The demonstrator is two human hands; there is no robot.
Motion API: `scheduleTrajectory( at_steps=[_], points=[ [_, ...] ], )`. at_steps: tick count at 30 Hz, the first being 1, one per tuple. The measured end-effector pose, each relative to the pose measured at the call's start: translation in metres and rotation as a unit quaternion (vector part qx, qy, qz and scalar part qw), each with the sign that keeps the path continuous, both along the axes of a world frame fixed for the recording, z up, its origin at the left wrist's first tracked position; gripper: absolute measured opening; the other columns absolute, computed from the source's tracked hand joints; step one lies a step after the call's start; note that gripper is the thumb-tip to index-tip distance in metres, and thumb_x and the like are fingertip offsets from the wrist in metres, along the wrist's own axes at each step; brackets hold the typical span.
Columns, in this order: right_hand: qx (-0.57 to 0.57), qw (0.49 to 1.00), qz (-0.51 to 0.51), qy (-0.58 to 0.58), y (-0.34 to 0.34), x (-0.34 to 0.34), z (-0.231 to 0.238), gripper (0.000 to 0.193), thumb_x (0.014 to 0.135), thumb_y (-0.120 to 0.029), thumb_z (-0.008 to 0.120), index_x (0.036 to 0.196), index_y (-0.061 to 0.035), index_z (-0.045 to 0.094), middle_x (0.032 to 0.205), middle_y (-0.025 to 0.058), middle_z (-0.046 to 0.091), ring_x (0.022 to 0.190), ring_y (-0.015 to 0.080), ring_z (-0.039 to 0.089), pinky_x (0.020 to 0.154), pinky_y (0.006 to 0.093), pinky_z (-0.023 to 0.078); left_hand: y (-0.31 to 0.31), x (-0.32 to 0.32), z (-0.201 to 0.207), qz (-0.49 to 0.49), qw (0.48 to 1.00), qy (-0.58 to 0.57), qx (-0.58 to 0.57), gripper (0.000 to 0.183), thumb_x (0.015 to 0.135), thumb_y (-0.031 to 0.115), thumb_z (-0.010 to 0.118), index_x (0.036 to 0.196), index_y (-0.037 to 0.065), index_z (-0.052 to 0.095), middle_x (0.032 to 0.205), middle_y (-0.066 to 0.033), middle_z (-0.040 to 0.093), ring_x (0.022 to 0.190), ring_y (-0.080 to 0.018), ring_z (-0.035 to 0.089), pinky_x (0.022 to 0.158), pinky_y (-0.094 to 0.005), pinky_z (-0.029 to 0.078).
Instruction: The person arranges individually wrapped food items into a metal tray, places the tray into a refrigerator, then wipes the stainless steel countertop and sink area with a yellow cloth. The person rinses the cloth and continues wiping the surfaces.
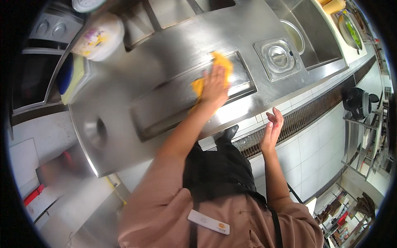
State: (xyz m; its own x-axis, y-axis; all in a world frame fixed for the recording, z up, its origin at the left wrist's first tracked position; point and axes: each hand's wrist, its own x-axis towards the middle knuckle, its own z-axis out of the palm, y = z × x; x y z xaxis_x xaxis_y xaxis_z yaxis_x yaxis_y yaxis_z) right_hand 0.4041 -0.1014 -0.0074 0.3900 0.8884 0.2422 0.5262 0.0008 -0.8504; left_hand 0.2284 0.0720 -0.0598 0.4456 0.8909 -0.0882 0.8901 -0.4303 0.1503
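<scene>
My left hand [215,89] presses a bunched yellow cloth [223,62] onto the recessed rectangular panel [165,108] of a stainless steel counter. The cloth shows past both sides of the fingers, near the panel's right end. Beyond the counter's near edge, my right hand [271,130] hangs in the air with its fingers partly bent and apart. It holds nothing and touches nothing.
Right of the panel lies a square metal lid [278,58], beside a sink [318,33]. At the far left stands a white tub [101,37] with coloured print. A round hole [95,129] pierces the counter's left end. A drain grate [306,120] runs along the tiled floor.
</scene>
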Motion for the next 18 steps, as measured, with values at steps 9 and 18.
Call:
scheduleTrajectory(
  at_steps=[9,18],
  points=[
    [-0.027,0.998,0.061,0.005,-0.003,0.02,-0.005,0.046,0.1,-0.028,0.036,0.133,0.0034,0.04,0.13,0.0206,0.043,0.105,0.0305,0.054,0.094,0.0406,0.041,-0.054,0.003,0.008,-0.052,0.963,-0.172,-0.201,0.044,0.094,0.036,0.044,0.123,0.003,0.054,0.127,-0.0146,0.054,0.121,-0.0309,0.047,0.102,-0.0437,0.037],
    [0.011,0.999,0.034,0.028,0.008,-0.044,0.01,0.045,0.1,-0.027,0.036,0.135,0.0018,0.038,0.132,0.0185,0.045,0.11,0.0278,0.053,0.096,0.0397,0.04,-0.128,-0.252,0.051,0.058,0.991,-0.049,-0.111,0.036,0.092,0.033,0.052,0.099,0.001,0.065,0.089,-0.0206,0.064,0.087,-0.0371,0.059,0.078,-0.0454,0.047]
  ],
)
